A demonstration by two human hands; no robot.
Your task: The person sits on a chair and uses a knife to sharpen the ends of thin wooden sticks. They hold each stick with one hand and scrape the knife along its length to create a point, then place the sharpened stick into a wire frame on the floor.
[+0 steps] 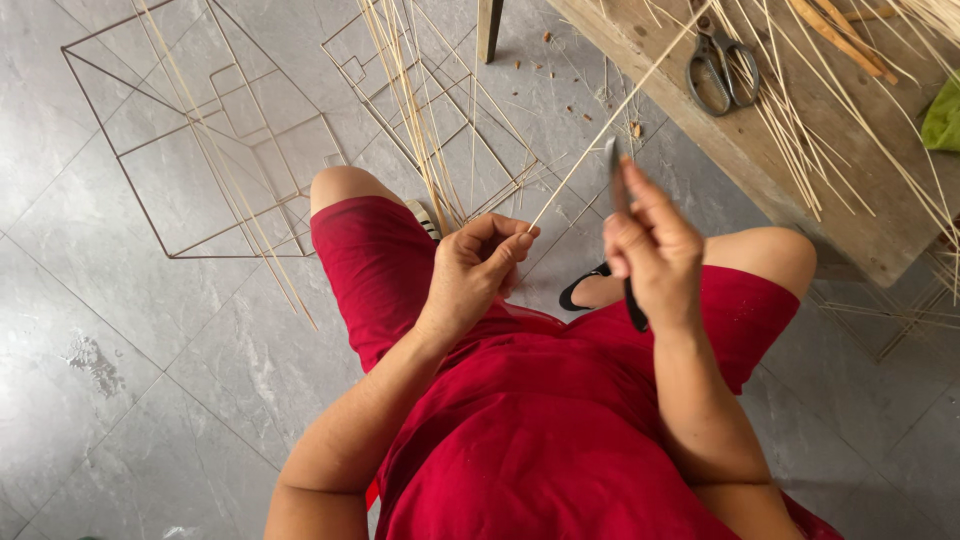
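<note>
Seated person, seen from above. The left hand (478, 268) pinches the lower end of a thin bamboo strip (610, 120) that slants up toward the wooden desk (800, 190). The right hand (650, 250) grips a dark-handled knife (622, 215), blade against the strip. Scissors (722, 68) lie on the desk; wire frames (200, 140) rest on the floor.

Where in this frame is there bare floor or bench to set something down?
Bare grey floor lies lower left, below the wire frame. The wooden bench is crowded with thin sticks and scissors; more frames and sticks fill the floor ahead of the knees.
</note>
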